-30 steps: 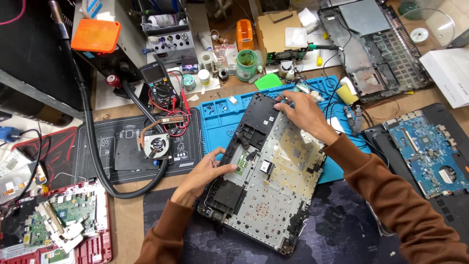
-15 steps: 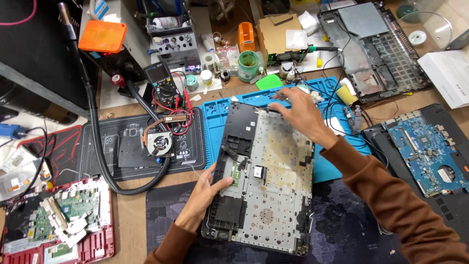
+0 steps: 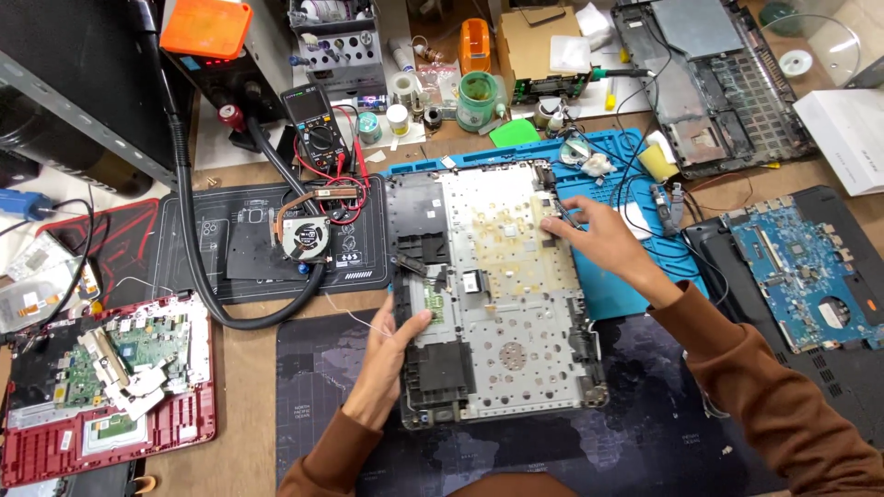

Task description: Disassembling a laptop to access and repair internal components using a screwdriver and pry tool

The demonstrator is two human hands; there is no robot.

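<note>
A person works over a gutted grey laptop base with a silver perforated metal plate [image 3: 497, 294], which lies lengthwise across a dark printed desk mat [image 3: 645, 433] and the edge of a blue silicone repair mat [image 3: 608, 294]. The left hand [image 3: 391, 354] clamps the chassis's left edge, thumb hooked over the rim beside a small green circuit board [image 3: 431, 306]. The right hand [image 3: 599, 241] rests on the upper right corner, fingertips pinched together near a thin black cable [image 3: 564, 213]; whether it actually grips the cable cannot be told. The risk, by my judgement: a tug at that corner could tear the fine lead or its connector, and the shell could slide where the two mats meet. A black round cooling fan [image 3: 302, 236] sits well apart, left.
</note>
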